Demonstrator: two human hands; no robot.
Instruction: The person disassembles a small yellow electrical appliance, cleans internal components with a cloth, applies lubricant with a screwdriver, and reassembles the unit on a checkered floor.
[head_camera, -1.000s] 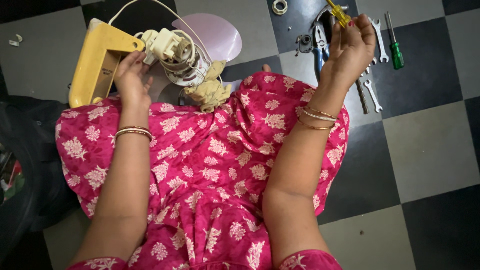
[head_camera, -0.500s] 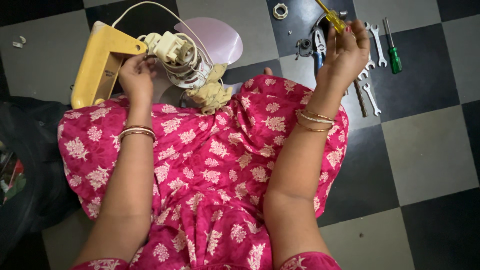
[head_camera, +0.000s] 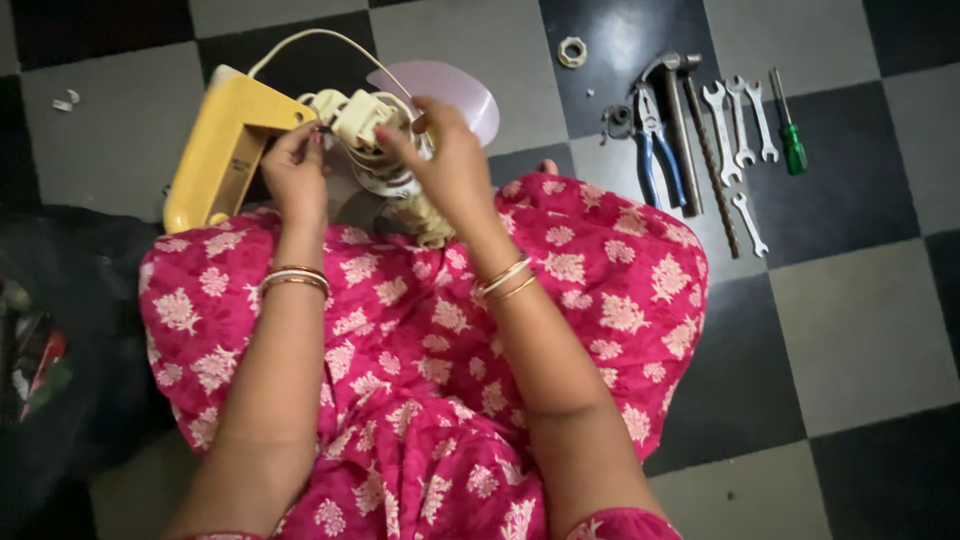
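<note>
Both hands together over a cream motor assembly (head_camera: 368, 135), set at the lap's far edge on the checkered floor (head_camera: 860, 330). Left hand (head_camera: 296, 172) pinching at the assembly's left side, fingertips touching it close to the yellow housing (head_camera: 222, 150). Right hand (head_camera: 450, 165) laid over the assembly's right side, fingers curled on it; whether anything small is held inside that grip cannot be told. White cord (head_camera: 300, 42) looping up from the housing and over beyond both hands. Pale lilac blade (head_camera: 450, 88) just behind the right hand, partly hidden by it. Gold bangles on each wrist, pink flowered cloth (head_camera: 430, 340) spread beneath the forearms.

Well to the right of the right hand, a row of tools on the floor: blue-handled pliers (head_camera: 655, 150), hammer (head_camera: 678, 120), long threaded rod (head_camera: 715, 170), several open spanners (head_camera: 738, 125), green-handled screwdriver (head_camera: 790, 140). Small white ring (head_camera: 572, 50) farther out, beyond the right hand. Dark bag (head_camera: 60, 350) to the left of the left arm.
</note>
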